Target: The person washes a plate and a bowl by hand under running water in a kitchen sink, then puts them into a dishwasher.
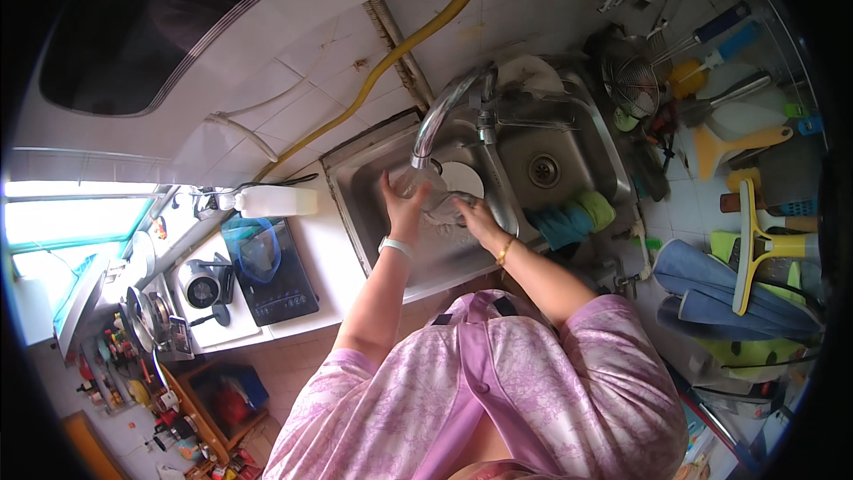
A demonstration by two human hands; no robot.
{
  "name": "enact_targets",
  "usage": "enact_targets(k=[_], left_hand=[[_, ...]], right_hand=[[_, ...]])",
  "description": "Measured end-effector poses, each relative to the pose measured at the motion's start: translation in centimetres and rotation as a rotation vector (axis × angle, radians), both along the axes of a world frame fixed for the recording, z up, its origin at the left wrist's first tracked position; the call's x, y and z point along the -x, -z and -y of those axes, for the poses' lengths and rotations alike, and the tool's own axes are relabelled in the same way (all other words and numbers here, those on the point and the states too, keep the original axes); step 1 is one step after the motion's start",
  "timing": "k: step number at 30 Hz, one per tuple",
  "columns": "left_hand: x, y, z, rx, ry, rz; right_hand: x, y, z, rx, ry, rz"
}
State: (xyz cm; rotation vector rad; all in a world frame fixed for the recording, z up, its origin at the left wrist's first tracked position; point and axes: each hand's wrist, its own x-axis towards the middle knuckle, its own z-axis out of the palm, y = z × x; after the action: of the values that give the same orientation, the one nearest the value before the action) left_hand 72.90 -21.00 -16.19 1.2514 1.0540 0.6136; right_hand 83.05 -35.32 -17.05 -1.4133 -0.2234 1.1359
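My left hand grips a clear, wet container right below the spout of the chrome faucet. On the container's right side, my right hand has its fingers closed around a see-through part near its lower edge. Whether both hands hold one piece or two separate pieces, I cannot tell. Behind them a white round plate lies in the left basin of the stainless-steel sink, partly covered by the container and my hands.
Teal and green cloths drape over the right basin's front edge. Left of the sink stand a white plastic bottle and a black induction cooktop. Utensils, a yellow squeegee and blue cloths hang on the right wall.
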Motion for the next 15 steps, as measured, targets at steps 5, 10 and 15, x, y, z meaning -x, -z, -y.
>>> enact_targets(k=[5, 10, 15], left_hand=[[-0.2, -0.4, -0.6, -0.490, 0.183, -0.214], [-1.1, -0.9, -0.3, -0.579, 0.335, -0.131], [-1.5, -4.5, 1.8, -0.693, 0.473, -0.304]], right_hand=[[-0.3, -3.3, 1.2, 0.086, 0.096, 0.439], [-0.1, -6.2, -2.3, -0.187, -0.147, 1.213], [-4.1, -2.8, -5.6, -0.068, -0.148, 1.019]])
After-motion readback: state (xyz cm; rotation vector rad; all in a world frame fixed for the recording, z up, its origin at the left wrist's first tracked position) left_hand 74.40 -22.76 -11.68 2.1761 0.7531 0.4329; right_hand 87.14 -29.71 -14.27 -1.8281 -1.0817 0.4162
